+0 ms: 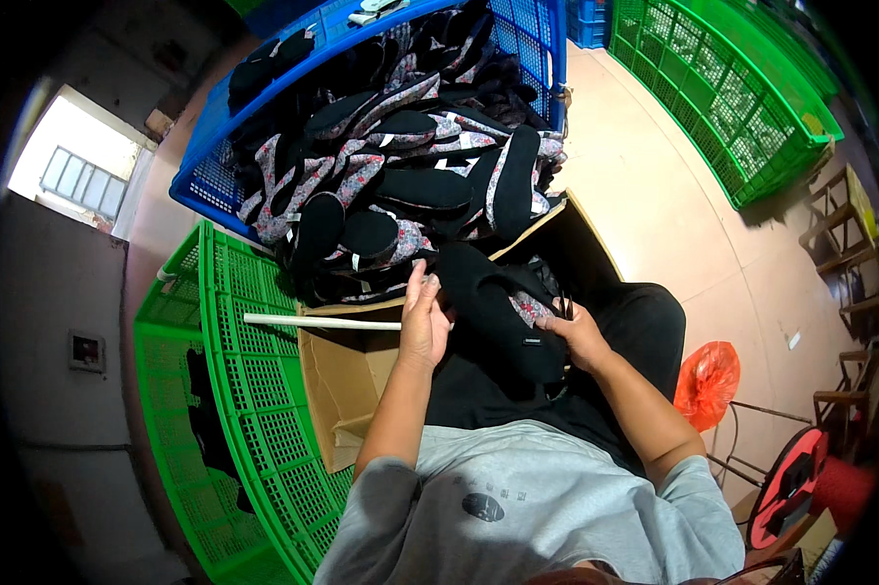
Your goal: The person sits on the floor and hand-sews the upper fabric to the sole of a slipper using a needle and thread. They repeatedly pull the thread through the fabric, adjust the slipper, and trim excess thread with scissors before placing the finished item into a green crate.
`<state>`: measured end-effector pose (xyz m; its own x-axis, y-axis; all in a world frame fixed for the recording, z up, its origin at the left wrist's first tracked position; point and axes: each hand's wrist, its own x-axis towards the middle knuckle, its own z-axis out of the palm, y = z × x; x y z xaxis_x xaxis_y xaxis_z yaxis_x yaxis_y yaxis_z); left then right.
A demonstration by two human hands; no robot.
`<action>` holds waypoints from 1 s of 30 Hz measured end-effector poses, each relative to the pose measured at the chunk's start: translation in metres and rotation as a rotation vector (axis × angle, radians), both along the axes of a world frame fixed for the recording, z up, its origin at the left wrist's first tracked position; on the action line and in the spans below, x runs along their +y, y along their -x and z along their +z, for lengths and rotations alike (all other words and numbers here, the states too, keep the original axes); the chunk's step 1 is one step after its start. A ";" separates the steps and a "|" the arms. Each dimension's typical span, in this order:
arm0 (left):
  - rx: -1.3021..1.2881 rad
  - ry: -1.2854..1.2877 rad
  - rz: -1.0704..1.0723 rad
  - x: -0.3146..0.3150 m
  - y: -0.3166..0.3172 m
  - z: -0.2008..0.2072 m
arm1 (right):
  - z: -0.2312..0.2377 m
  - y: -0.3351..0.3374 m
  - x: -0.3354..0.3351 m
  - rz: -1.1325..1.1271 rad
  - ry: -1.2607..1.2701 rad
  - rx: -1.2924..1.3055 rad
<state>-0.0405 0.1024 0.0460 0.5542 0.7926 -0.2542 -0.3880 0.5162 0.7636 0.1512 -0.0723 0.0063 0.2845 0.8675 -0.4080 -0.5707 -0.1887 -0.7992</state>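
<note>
A black slipper with a flowered lining and a small dark label is above my lap. My right hand grips it at the opening, thumb and fingers closed on the edge. A thin dark thing pokes up beside those fingers, too small to make out. Just left of the slipper is my left hand, its fingers stretched upward and apart, holding nothing. Beyond my hands, many similar black slippers with flowered linings lie heaped in a blue crate.
A cardboard box stands before my lap, with a white rod across it. Green crates are at my left, another green crate at the far right. An orange plastic bag and a red round-topped stool are at my right.
</note>
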 end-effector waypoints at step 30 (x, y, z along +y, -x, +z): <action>0.077 0.211 0.302 -0.001 -0.043 -0.003 | 0.015 -0.008 -0.011 0.070 -0.303 -0.548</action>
